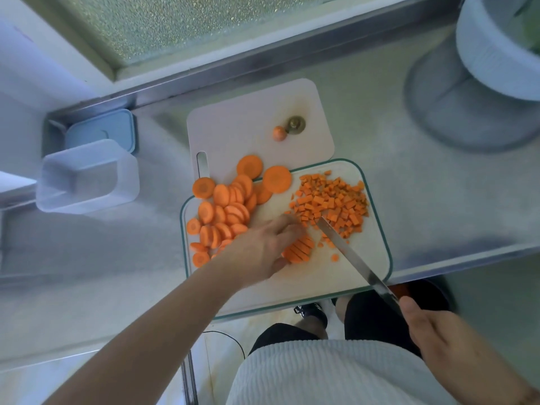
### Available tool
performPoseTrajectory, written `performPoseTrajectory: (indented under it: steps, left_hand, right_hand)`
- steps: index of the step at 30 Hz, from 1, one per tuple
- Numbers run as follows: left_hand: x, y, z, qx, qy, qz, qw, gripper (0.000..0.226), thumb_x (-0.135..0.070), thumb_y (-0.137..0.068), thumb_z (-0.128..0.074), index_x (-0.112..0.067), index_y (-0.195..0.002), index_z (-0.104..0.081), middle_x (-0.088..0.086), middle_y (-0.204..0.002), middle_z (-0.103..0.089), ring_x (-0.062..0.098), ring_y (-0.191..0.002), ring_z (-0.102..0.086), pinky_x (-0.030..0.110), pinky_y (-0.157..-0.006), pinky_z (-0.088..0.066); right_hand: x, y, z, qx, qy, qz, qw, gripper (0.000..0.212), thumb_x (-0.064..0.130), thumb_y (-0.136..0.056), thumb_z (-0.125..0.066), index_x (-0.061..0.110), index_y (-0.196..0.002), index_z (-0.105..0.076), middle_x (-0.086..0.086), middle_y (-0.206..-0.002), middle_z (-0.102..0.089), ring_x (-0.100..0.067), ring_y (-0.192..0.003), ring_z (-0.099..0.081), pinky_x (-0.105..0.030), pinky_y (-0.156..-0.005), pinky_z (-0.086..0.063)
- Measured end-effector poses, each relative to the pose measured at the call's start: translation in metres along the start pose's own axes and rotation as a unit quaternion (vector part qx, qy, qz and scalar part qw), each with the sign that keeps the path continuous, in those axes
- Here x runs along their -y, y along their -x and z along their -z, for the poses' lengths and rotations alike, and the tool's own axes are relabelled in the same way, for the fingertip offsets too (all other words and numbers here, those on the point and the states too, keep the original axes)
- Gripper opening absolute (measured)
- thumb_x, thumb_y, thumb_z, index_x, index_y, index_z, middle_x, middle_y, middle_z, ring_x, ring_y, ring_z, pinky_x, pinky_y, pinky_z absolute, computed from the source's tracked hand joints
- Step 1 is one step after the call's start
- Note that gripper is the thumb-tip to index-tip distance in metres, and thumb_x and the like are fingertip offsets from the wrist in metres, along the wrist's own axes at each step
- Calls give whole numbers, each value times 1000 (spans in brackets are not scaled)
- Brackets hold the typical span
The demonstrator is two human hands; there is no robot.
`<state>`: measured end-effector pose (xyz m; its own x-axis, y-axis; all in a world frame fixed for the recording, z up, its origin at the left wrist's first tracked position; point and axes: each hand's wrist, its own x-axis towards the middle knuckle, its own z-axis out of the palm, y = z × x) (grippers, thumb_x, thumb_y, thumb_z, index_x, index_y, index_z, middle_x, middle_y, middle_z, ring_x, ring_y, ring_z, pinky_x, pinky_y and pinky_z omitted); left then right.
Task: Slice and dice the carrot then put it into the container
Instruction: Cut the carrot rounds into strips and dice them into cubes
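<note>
While the left hand point(263, 248) lies with loosely bent fingers on a stack of carrot strips point(299, 250) on the board point(321, 276), the right hand point(435, 331) grips a knife point(350, 255) pointing at the dice point(333, 203), the container point(87, 176) standing well left.

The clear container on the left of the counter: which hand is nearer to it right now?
Left. The left hand rests on carrot strips on the cutting board, right of the clear container. The right hand grips the knife off the board's near corner, farther away.
</note>
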<state>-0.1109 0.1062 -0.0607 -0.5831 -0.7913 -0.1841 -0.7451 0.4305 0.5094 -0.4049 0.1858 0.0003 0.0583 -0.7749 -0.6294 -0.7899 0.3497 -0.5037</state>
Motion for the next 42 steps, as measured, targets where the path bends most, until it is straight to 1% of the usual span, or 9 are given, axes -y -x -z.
performPoseTrajectory:
  steps: [4,7,9,17,21,24,34,39,42]
  left_hand:
    - [-1,-10,6,67,-47,-37,996,65,-14,-72,-88,-7,-132,-64,16,-137,-58,37,-102,-68,40,-78,-59]
    - [-5,-13,5,81,-53,0,995,68,-26,-88,-77,-18,-149,-48,5,-153,-41,28,-117,-59,37,-89,-50]
    - [-8,-14,4,83,-62,27,994,66,-30,-89,-74,-19,-148,-47,4,-153,-39,27,-113,-59,36,-84,-48]
    - [-33,23,-43,-114,-8,206,972,59,-37,-73,-83,-12,-124,-64,7,-122,-57,25,-75,-65,37,-55,-57]
    - [-43,17,-57,-181,36,275,944,63,-34,-63,-94,-9,-115,-70,10,-115,-63,30,-78,-69,34,-63,-58]
    - [-51,14,-61,-211,35,305,928,61,-36,-59,-97,-12,-109,-72,6,-109,-64,28,-75,-68,31,-58,-54]
    - [-47,18,-74,-270,38,248,929,62,-36,-63,-95,-9,-112,-68,7,-108,-61,27,-88,-66,31,-66,-54]
    - [-41,17,-82,-301,41,201,931,56,-50,-77,-71,-7,-112,-66,7,-111,-59,28,-95,-63,37,-78,-56]
    - [-38,18,-86,-316,60,190,928,60,-50,-78,-74,-4,-116,-68,9,-115,-61,29,-101,-63,40,-85,-55]
  right_hand:
    - [-2,0,3,14,4,-14,1000,58,69,-78,-22,16,-54,-31,2,-44,-31,-8,-41,-31,-30,-53,-26]
    - [-2,-1,6,21,8,-20,1000,59,68,-77,-20,16,-54,-33,2,-43,-34,-7,-40,-34,-29,-52,-27]
    - [-1,-2,5,26,12,-19,999,59,68,-78,-19,16,-54,-35,1,-44,-37,-7,-41,-37,-27,-51,-28]
    - [21,-21,-12,60,-8,49,997,61,67,-81,-22,16,-49,-35,7,-45,-50,-8,-48,-48,-22,-53,-38]
    - [29,-30,-18,45,9,74,996,63,67,-84,-19,19,-50,-43,20,-52,-58,-3,-55,-56,-22,-50,-39]
    - [34,-31,-18,34,11,83,996,64,67,-84,-19,18,-50,-42,6,-46,-54,-3,-51,-53,-20,-53,-42]
    - [38,-36,-17,21,38,83,996,64,67,-83,-19,19,-49,-43,1,-42,-49,-7,-46,-50,-23,-48,-38]
    - [37,-39,-23,33,51,93,994,66,69,-84,-19,18,-50,-44,-3,-43,-48,-12,-45,-50,-25,-47,-40]
    - [37,-42,-27,54,49,100,992,65,69,-84,-19,18,-50,-41,1,-42,-44,-10,-43,-46,-26,-49,-40]
